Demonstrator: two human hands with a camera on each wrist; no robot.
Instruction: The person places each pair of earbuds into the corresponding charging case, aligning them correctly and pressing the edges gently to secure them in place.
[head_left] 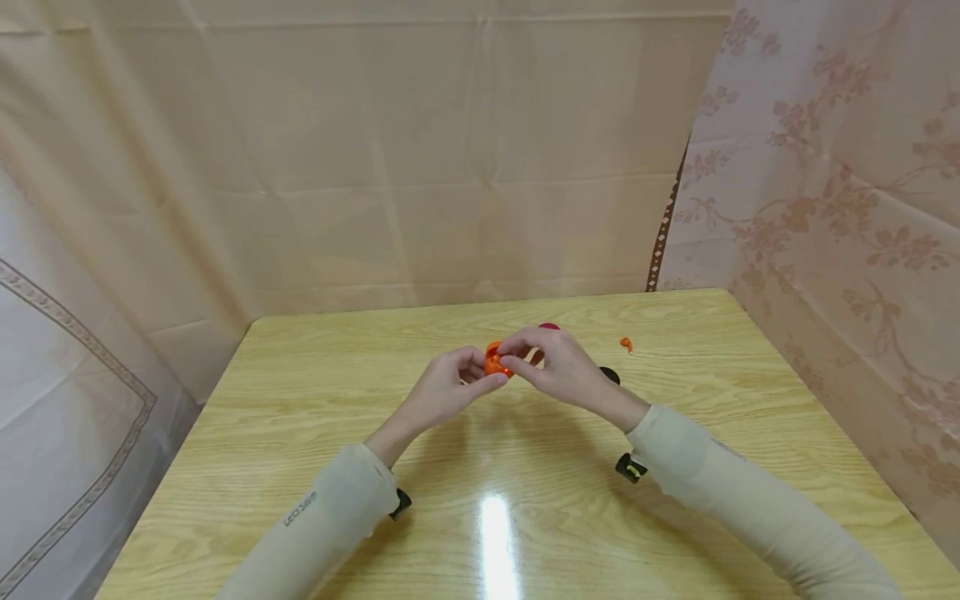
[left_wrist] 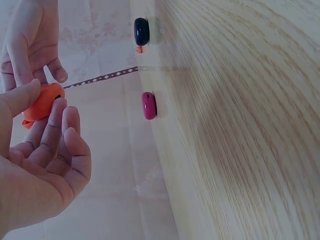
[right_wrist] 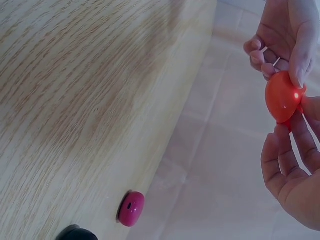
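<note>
Above the table, my left hand [head_left: 446,387] holds an orange earbud case [head_left: 492,350] with its lid raised. In the left wrist view, the thumb and fingers grip the rounded case [left_wrist: 42,104] from its sides. My right hand [head_left: 562,367] reaches to the mouth of the case, thumb and forefinger pinching there, apparently on an earbud mostly hidden by the fingers. A small light glows on the case [right_wrist: 280,97] in the right wrist view. One loose orange earbud [head_left: 627,343] lies on the table to the right.
A magenta case [head_left: 549,326] sits on the wooden table [head_left: 315,417] behind my right hand. Partly covered by the right wrist is a black case [head_left: 611,375]. Curtains [head_left: 375,167] hang behind the table and along both sides.
</note>
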